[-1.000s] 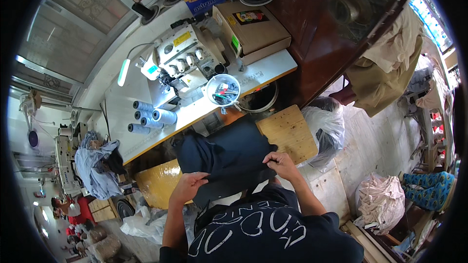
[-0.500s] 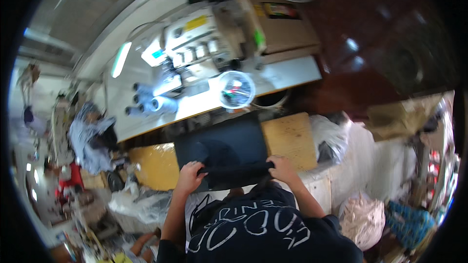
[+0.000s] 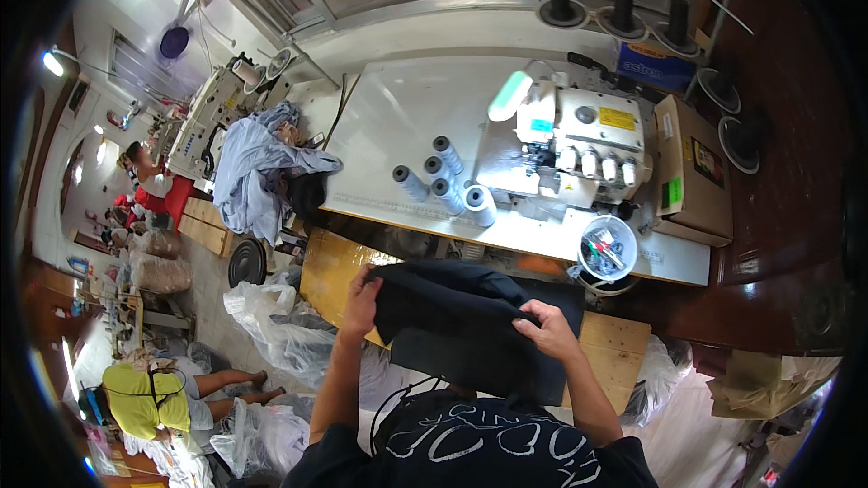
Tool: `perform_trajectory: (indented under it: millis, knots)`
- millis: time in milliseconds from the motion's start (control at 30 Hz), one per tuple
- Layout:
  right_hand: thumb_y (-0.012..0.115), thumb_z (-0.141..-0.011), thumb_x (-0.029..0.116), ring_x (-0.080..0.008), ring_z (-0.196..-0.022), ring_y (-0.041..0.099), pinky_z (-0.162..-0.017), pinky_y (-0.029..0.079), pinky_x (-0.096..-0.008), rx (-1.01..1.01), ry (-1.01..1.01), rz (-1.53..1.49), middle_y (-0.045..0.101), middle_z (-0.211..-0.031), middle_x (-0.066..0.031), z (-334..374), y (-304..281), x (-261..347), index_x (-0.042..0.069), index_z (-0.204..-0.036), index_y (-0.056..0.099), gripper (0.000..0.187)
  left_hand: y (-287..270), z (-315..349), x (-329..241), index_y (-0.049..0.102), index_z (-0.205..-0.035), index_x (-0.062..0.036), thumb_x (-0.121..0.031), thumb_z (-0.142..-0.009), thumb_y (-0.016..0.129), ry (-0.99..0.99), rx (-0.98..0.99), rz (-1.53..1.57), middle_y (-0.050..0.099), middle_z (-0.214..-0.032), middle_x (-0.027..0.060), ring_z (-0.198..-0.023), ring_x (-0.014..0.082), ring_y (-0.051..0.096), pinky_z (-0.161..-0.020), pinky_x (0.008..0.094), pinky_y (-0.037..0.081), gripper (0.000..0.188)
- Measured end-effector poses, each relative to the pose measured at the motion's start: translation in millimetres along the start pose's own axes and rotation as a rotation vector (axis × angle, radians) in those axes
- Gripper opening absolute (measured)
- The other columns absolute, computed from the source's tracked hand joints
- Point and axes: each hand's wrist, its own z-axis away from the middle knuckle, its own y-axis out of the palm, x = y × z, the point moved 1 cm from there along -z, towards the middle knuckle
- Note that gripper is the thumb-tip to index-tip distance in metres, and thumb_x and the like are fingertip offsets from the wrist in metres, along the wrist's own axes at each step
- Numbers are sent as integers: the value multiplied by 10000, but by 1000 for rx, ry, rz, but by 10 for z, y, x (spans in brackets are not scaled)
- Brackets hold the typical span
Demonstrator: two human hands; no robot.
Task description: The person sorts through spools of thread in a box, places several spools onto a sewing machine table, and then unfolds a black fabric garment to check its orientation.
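Observation:
A piece of black cloth [image 3: 443, 312] stretches between my two hands, raised above a dark flat pad [image 3: 568, 303]. My left hand [image 3: 363, 300] pinches its left end. My right hand [image 3: 548, 331] grips its right part, thumb on top. The cloth's upper edge sags open in a fold, and its lower part blends with the pad. The pad lies across a wooden bench [image 3: 610, 348] in front of my lap.
Beyond the bench stands a white table [image 3: 389, 108] with an overlock sewing machine [image 3: 592, 140], several grey-blue thread cones [image 3: 443, 190] and a tub of small tools [image 3: 606, 248]. A cardboard box [image 3: 692, 172] is at right, pale blue garments [image 3: 262, 167] at left. A person in yellow [image 3: 145, 398] bends at lower left.
Both hands have lifted the black cloth off the pad, with its upper edge now loosely folded. My view has turned, so the table and machine appear farther right.

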Motion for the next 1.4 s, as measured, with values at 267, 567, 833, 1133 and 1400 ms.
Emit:
perform_trajectory:
  millis: [267,567,833,1133,1400]
  knots:
    - [603,-724,119,-361,-737,581,-640,448,-402,-126,6,395,597,-788,-193,-502,1083,69,-3,-882,535,211,-1260,-542,290,580,-952,-10,-70,-822,493,-185,104,184,607,-894,38,-800,114,579,-736,235,460,168]
    - [533,-704,86,-261,-656,585,-604,421,-383,-130,-360,1131,585,-686,-75,-1811,1863,194,83,-850,521,147,-1981,-362,1122,562,-1057,43,-189,-888,499,-264,293,-265,594,-964,44,-893,108,525,-826,243,404,294]
    - [523,-715,133,-235,-616,585,-585,456,-357,-185,-715,1188,568,-630,-56,-2749,2351,814,89,-700,516,47,-2627,-424,1041,527,-1110,33,-184,-891,488,-218,205,-136,589,-1023,61,-910,133,549,-824,260,425,310]
    - [537,-738,156,-318,-660,594,-585,470,-440,-254,-608,1139,584,-674,-122,-3581,2392,207,72,-835,527,129,-2619,-1284,-482,536,-1044,28,-212,-902,477,256,-166,-225,572,-934,124,-862,215,544,-779,299,419,285]
    - [567,-702,114,-330,-765,584,-641,461,-438,-291,-338,1175,595,-773,-122,-3614,2422,142,86,-902,480,220,-2952,-1337,-1033,604,-857,-19,-27,-707,601,595,-230,-1097,538,-713,136,-677,321,534,-602,371,405,150]
